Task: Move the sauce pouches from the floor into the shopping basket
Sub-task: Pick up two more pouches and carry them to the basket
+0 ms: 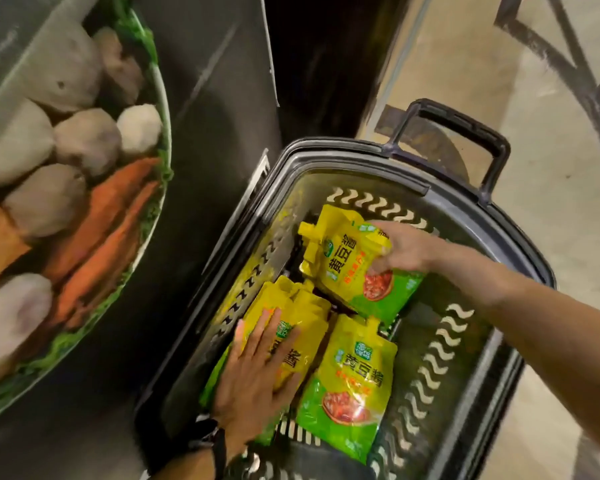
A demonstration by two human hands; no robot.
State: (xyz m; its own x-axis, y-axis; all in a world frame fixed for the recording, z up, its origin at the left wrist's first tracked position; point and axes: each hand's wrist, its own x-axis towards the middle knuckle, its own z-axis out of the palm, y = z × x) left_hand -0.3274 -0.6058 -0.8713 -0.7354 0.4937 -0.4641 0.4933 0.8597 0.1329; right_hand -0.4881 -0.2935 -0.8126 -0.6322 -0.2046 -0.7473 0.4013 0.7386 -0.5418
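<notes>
A dark plastic shopping basket (520, 244) stands on the floor below me, its handle up at the far end. Several yellow and green sauce pouches lie inside it. My right hand (400, 249) grips the far pouch (352, 268) by its right edge, low over the basket's far half. My left hand (257, 372) rests flat, fingers spread, on top of a stack of pouches (302, 317) at the basket's left side. A third pouch (350, 386) lies face up in the near middle, touched by neither hand. A black watch sits on my left wrist.
To the left stands a dark display stand (201, 140) with a round picture of potatoes and carrots (84, 188). Beige tiled floor (551, 116) lies to the right of the basket, with a dark metal frame (589, 81) at the far right.
</notes>
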